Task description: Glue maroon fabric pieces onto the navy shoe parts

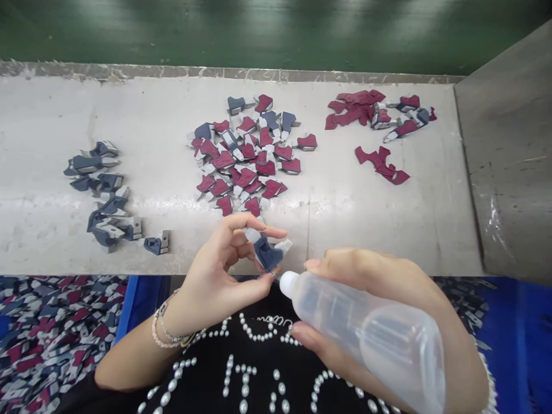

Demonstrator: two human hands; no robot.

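My left hand (233,264) pinches a small navy and white plastic part (267,253) between thumb and fingers, just past the table's near edge. In my right hand (366,276) is a translucent squeeze bottle (371,333) with a white cap, tilted so its tip points at the part. The tip's thin end comes close to my left thumb and the part's lower edge; whether it touches I cannot tell. Beyond my hands lies a pile of similar parts (245,155), many with dark red pieces on top.
Navy and grey parts (103,190) lie on the pale table (172,115) at left. Loose dark red pieces (357,106) and several parts lie at right. A metal panel (509,161) bounds the right side. Blue bins below hold many mixed parts (56,333).
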